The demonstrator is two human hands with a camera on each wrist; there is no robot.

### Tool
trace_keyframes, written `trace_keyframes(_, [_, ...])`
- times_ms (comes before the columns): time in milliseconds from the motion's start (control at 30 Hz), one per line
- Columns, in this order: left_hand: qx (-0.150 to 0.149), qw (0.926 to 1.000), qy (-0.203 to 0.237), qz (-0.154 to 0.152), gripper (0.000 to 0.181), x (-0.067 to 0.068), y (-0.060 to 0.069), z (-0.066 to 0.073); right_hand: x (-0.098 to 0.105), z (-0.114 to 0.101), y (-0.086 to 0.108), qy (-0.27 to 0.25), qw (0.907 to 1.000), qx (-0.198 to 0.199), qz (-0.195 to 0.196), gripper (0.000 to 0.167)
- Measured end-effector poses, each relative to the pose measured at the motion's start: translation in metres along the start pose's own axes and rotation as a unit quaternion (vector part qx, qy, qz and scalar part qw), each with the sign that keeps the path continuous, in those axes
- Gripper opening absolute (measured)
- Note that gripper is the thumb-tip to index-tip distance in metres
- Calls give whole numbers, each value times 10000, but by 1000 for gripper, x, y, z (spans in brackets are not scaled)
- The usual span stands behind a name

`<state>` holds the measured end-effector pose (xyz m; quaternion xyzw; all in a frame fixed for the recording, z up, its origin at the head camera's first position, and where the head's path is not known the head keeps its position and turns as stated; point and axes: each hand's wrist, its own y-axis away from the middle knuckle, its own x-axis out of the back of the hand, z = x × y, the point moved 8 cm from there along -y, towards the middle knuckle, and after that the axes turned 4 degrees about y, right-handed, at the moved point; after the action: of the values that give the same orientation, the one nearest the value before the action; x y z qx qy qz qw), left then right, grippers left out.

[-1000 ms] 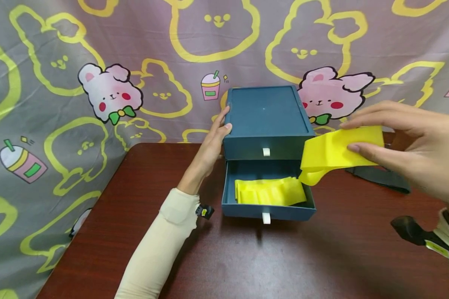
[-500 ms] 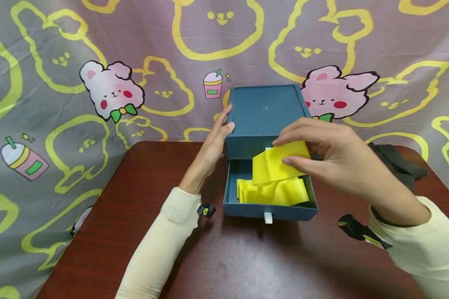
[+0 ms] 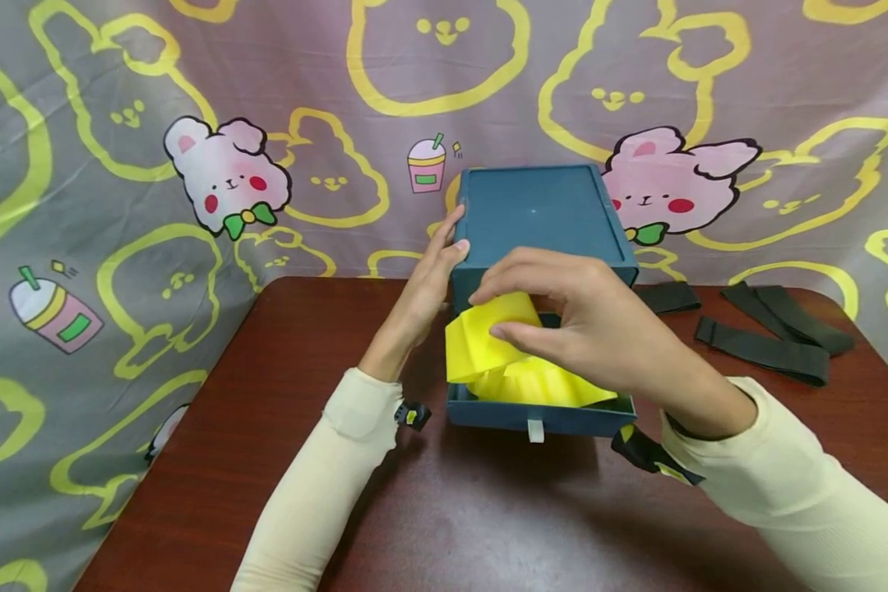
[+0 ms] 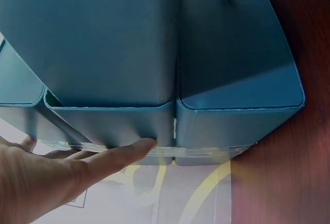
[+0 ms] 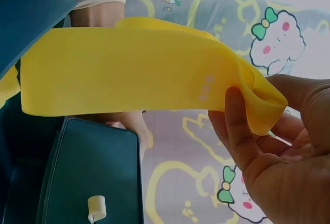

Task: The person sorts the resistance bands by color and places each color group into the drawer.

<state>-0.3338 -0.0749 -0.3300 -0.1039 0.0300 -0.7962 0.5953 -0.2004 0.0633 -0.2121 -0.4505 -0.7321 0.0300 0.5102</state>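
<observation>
A dark blue two-drawer box point(image 3: 533, 215) stands on the table with its lower drawer point(image 3: 488, 416) pulled out. Several folded yellow elastic bands point(image 3: 555, 386) lie in that drawer. Between thumb and fingers my right hand point(image 3: 592, 316) pinches another yellow elastic loop band point(image 3: 481, 341), held over the drawer's left part. The right wrist view shows this band point(image 5: 129, 69) hanging as a wide flat loop. My left hand point(image 3: 423, 292) rests against the box's left side, fingers extended; in the left wrist view its thumb point(image 4: 121, 154) touches the side wall.
Several flat black bands point(image 3: 762, 353) lie on the brown table point(image 3: 326, 345) right of the box. A patterned curtain point(image 3: 326, 66) hangs behind the table. White pull tabs, such as the lower drawer's tab point(image 3: 536, 431), stick out in front.
My right hand has carried the yellow band leftward from the right of the box to above the open drawer. My left hand stays on the box's side.
</observation>
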Motion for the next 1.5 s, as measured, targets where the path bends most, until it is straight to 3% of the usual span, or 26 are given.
trace_keyframes(267, [-63, 10000, -32, -27, 61, -1, -2, 0, -4, 5, 0, 5, 10000, -42, 40, 27])
trace_keyframes(567, [110, 9999, -12, 40, 62, -2, -2, -2, -23, 62, 33, 148, 9925, -1203, -141, 23])
trace_keyframes(733, [65, 9999, 17, 96, 63, -1, -2, -1, -31, 86, 53, 248, 9880, -1518, -108, 23])
trace_keyframes(933, [35, 9999, 91, 80, 63, 0, -2, -1, -36, 100, 64, 645, 9862, -1521, -106, 24])
trace_keyframes(1200, [5, 9999, 117, 92, 63, 0, -1, -1, -40, 104, 71, 1093, 9834, -1395, -385, 29])
trace_keyframes(1500, [41, 9999, 99, 120, 63, -1, 1, -2, -26, 102, 81, 1343, 9806, -1405, -269, 33])
